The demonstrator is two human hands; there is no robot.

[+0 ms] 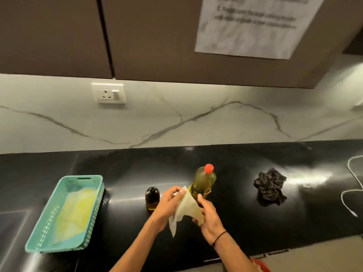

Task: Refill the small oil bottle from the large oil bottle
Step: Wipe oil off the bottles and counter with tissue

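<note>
The large oil bottle point(204, 180), yellow oil inside and a red cap on, stands upright in the middle of the black counter point(235, 222). The small dark bottle point(151, 197) stands just to its left, capped, as far as I can tell. In front of both, my left hand point(169, 203) and my right hand point(208, 216) hold a pale, creased sheet of paper point(186, 209) between them; the left pinches its top corner, the right grips its right side. Neither hand touches a bottle.
A teal plastic basket point(49, 228) with yellow and white cloths sits at the left. A crumpled dark cloth point(270, 186) lies at the right, and a white cable point(353, 185) runs along the far right. Wall cabinets hang overhead.
</note>
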